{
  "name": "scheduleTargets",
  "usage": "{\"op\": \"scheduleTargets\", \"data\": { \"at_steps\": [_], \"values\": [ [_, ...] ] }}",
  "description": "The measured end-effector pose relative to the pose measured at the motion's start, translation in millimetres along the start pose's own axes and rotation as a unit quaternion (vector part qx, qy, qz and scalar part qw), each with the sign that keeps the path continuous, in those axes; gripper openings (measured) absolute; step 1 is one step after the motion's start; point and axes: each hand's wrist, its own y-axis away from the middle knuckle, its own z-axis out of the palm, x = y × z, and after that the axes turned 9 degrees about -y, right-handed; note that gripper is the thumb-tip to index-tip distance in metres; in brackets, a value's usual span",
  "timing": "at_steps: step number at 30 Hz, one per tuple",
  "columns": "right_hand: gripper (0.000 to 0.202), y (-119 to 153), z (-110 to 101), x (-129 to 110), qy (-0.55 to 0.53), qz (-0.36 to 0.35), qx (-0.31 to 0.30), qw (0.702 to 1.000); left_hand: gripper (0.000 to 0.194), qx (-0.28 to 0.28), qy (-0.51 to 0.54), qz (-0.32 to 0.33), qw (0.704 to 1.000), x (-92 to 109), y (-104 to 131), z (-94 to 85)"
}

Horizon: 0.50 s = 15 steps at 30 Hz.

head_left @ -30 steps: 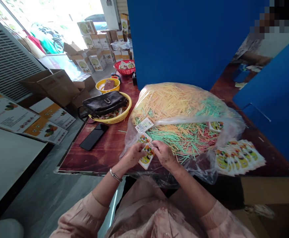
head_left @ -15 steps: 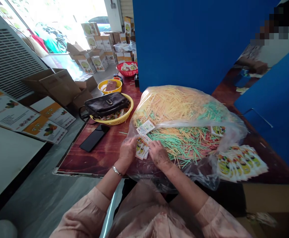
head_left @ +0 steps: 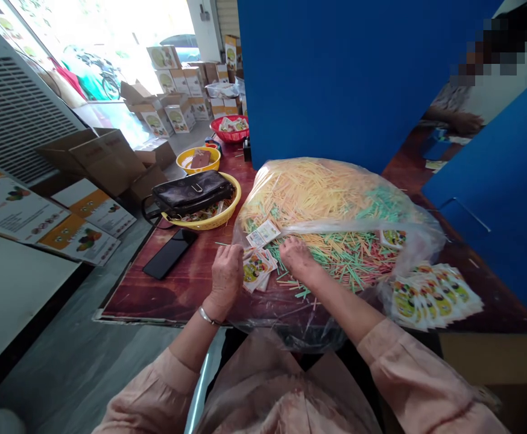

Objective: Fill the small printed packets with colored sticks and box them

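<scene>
My left hand is closed at the left edge of a few small printed packets, pinching one on the dark red table. Beside it, my right hand bends its fingers down into thin coloured sticks, closed on some of them; its fingertips are partly hidden. The sticks, green, orange and pink, spill from the mouth of a big clear plastic bag. One packet showing its pale back lies on the bag above my hands.
Fanned printed packets lie at the right. Leftward are a phone and a yellow basket with a black handbag. A blue partition stands behind the bag. A co-worker's hand shows beyond it. Cartons are stacked farther back.
My right hand has left the packets and moved up and right onto the sticks. My left hand stays at the packets, slightly lower and to the left. More of the packets' printed fronts shows.
</scene>
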Motion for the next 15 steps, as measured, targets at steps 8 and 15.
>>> {"op": "scheduleTargets", "data": {
  "at_steps": [8,15],
  "values": [
    [0.027,-10.5,20.9,-27.5,0.021,0.091,0.012,0.996,0.027,-0.17,0.503,-0.262,0.806,29.9,10.1,0.3],
    [0.029,-1.9,24.5,-20.3,0.014,0.068,0.032,0.997,0.028,-0.156,0.541,-0.306,0.768,37.7,21.6,9.5]
  ]
}}
